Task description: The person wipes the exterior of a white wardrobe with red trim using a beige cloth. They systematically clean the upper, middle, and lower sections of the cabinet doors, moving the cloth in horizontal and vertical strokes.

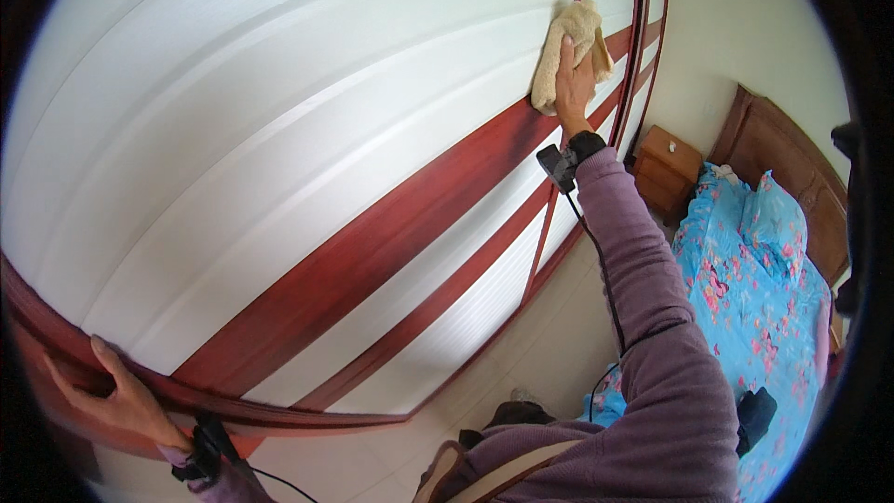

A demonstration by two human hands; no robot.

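My right hand presses a folded beige cloth against the wardrobe door, by the dark red band that crosses it. The fingers lie over the cloth, which hides part of them. White ridged panels and dark red strips make up the door. Down at the lower left, my left hand rests at the red edge of the door, thumb and forefinger spread apart and nothing visible in it. Both wrists carry black straps with small devices and cables.
To the right stands a bed with blue floral bedding, a pillow and a brown wooden headboard. A wooden nightstand sits between bed and wardrobe. Pale floor tiles run below the door. A dark item lies on the bed.
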